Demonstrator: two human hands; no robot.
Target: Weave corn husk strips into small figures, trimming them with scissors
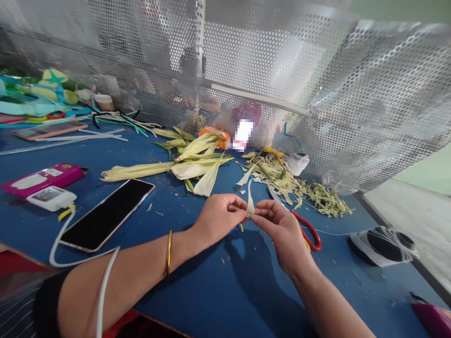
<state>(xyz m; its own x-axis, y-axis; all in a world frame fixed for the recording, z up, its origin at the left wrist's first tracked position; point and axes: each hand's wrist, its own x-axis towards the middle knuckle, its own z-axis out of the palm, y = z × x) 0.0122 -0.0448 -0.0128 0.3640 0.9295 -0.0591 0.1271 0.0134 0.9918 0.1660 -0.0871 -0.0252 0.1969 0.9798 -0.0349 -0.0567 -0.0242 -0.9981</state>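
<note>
Between the fingertips of both hands, above the blue table [197, 286], stands a small pale strip of corn husk [250, 206], its thin tip curling upward. My left hand [221, 216] pinches it from the left, a gold bangle [169, 253] on the wrist. From the other side my right hand [278, 223] pinches its lower end. Red-handled scissors [313, 234] lie beside my right hand, partly hidden by it. Farther back sits a pile of whole corn husks [193, 164], and right of it a heap of husk scraps [282, 178].
A black-screened phone [109, 213] and a white device with a cable [52, 197] lie left. A thread spool [382, 246] sits right, its thread running toward the scissors. A perforated metal screen [253, 61] borders the back. Coloured strips [123, 117] lie far left.
</note>
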